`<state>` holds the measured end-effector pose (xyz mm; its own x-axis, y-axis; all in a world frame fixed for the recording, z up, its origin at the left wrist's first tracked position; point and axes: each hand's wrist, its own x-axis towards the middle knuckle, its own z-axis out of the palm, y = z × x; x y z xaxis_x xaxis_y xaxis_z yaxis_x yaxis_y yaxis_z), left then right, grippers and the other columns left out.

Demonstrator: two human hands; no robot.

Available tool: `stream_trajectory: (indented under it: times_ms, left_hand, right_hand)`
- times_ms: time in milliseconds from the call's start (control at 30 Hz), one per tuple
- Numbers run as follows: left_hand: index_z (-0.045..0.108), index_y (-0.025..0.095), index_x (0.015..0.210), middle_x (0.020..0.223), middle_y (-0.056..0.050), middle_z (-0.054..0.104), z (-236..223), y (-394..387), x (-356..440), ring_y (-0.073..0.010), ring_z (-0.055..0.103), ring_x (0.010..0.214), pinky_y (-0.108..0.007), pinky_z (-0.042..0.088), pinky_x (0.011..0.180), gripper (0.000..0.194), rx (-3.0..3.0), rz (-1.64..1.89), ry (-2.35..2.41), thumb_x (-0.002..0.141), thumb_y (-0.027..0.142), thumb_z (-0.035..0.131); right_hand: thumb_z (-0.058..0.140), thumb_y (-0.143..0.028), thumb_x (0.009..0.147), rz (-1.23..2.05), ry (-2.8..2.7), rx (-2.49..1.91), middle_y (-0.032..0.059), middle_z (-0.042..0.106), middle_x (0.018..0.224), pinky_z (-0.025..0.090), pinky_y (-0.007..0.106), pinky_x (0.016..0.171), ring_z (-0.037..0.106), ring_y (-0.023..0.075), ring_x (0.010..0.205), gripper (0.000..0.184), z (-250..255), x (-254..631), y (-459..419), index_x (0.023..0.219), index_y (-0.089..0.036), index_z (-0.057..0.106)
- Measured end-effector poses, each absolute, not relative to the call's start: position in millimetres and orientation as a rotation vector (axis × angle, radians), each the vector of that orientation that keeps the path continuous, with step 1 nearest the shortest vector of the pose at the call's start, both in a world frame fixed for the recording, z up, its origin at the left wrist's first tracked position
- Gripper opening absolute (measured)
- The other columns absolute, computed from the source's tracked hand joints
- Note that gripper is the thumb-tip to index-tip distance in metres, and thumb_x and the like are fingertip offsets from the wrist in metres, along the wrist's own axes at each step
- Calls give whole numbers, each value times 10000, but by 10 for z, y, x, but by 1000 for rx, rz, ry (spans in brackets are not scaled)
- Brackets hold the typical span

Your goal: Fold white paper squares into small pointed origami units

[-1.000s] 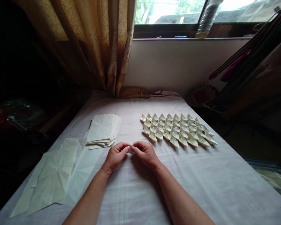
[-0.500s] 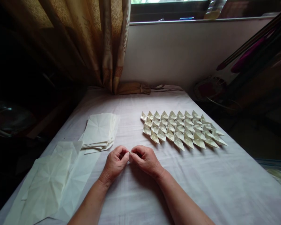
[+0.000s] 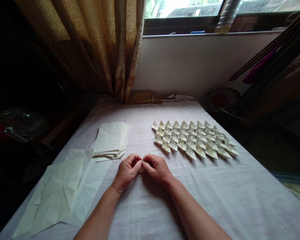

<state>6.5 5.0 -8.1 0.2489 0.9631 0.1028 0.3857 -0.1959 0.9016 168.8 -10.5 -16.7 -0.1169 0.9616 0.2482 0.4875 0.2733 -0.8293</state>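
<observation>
My left hand (image 3: 128, 169) and my right hand (image 3: 158, 169) meet over the middle of the cloth, thumbs and forefingers pinched together tip to tip. Between them is a small pale piece of folded paper (image 3: 141, 161), almost wholly hidden by the fingers. Just beyond my left hand lies a stack of creased paper sheets (image 3: 110, 136). Past my right hand, folded paper boats (image 3: 190, 136) stand in several close, staggered rows, their pointed ends up. Larger creased sheets (image 3: 62, 186) overlap one another at the left, beside my left forearm.
A pale bedsheet (image 3: 227, 200) covers the flat surface. At the far end hangs a gold curtain (image 3: 102, 43), next to a window sill (image 3: 180, 35) with a plastic bottle (image 3: 226, 20) on it. Dark clutter flanks both sides.
The camera has tilted up slightly, so more of the window shows. Both hands stay pinched together in nearly the same place; the paper stack and boats have not moved.
</observation>
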Motion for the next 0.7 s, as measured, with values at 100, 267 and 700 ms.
stream_trajectory:
  times_ms: [100, 267, 700]
  left_hand:
    - [617, 185, 821, 708, 5, 629, -101, 50, 60, -134, 578, 633, -231, 468, 621, 155, 1725, 916, 1255, 782, 326, 566]
    - [618, 180, 855, 714, 0, 633, -136, 49, 60, -136, 582, 629, -234, 480, 620, 171, 1723, 916, 1245, 792, 328, 558]
    - [611, 175, 807, 681, 11, 603, -121, 50, 53, -127, 557, 616, -225, 465, 607, 160, 1717, 924, 1215, 804, 325, 557]
  right_hand:
    - [582, -213, 806, 729, -1718, -1322, -21, 647, 629, 384, 206, 579, 539, 106, 568, 144, -169, 1683, -100, 680, -196, 650]
    - [559, -212, 802, 690, -1674, -1309, -5, 659, 649, 402, 212, 587, 554, 116, 581, 131, -189, 1677, -89, 708, -190, 647]
    - [560, -250, 820, 722, -1688, -1278, -2, 659, 653, 412, 218, 577, 562, 119, 578, 145, -185, 1692, -97, 741, -187, 664]
